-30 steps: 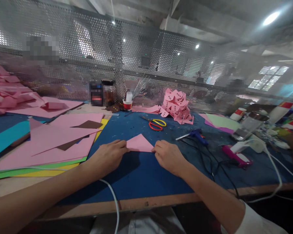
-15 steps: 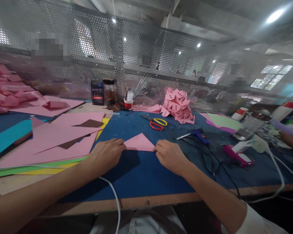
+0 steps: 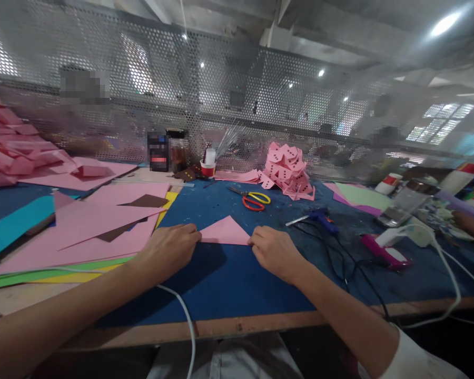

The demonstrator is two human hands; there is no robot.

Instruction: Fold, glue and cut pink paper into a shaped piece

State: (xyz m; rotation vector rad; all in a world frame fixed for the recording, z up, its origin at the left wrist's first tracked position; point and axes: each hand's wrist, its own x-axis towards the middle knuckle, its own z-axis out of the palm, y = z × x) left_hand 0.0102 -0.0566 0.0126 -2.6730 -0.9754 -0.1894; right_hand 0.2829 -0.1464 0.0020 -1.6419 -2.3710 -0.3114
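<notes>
Between my hands a pink paper triangle [image 3: 226,231] lies on the blue table mat [image 3: 237,284], its point facing away from me. My left hand [image 3: 176,243] has its fingers closed at the triangle's left corner. On the right corner, my right hand [image 3: 274,251] pinches the paper, fingers pressed together. The fingertips cover both corners. Scissors [image 3: 255,201] with one red and one yellow handle loop lie beyond the triangle. A blue glue gun [image 3: 323,220] rests to the right of my right hand.
Pink sheets [image 3: 114,218] with brown pieces lie at left, over green and yellow sheets. Dotted pink cut-outs [image 3: 286,171] are piled at the back. A magenta device [image 3: 385,251] and cables sit right. Another person's hand [image 3: 472,226] shows at the far right. Perforated metal mesh [image 3: 229,79] stands behind.
My left hand has shifted slightly left along the paper's left corner. My right hand and the triangle stay in place. The other person's hand at far right has moved a little.
</notes>
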